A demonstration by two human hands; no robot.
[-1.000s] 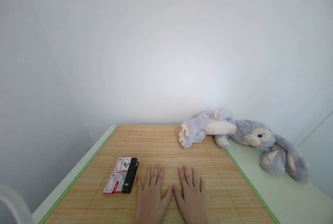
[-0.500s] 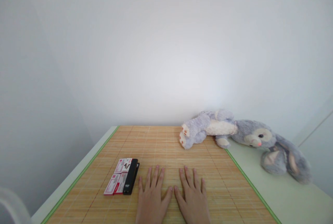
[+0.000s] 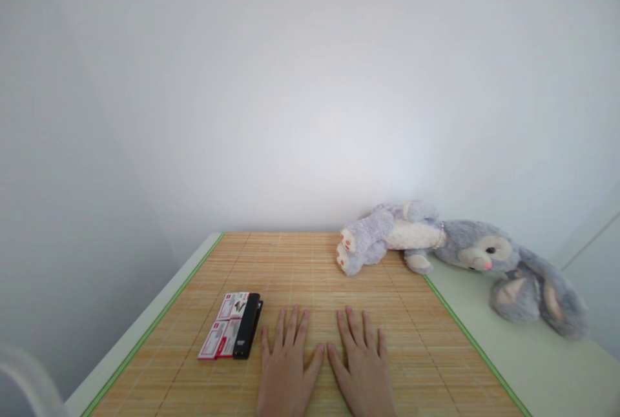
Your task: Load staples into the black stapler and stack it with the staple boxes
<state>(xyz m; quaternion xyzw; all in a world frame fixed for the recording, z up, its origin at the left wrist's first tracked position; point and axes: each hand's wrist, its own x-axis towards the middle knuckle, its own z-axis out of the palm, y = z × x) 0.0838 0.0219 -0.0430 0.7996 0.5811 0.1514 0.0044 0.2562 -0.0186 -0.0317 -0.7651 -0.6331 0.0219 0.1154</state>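
Flat on the bamboo mat (image 3: 290, 262) lies my left hand (image 3: 289, 365), palm down with its fingers spread. Beside it my right hand (image 3: 362, 366) rests the same way, the two thumbs close to each other. Neither hand holds anything. To the left of my left hand lies a black stapler (image 3: 247, 326), apart from the fingers. Against its left side are small red-and-white boxes (image 3: 223, 326) with printed labels, one behind the other.
A grey plush rabbit (image 3: 414, 236) lies on its side at the back right, its legs on the mat and its head and long ears over the pale table (image 3: 533, 359). White walls stand behind. A blurred pale curved thing (image 3: 31, 378) shows at the lower left.
The whole view has shifted slightly, so everything appears a little further right and higher. Both hands stay flat on the mat, and no object has been moved.
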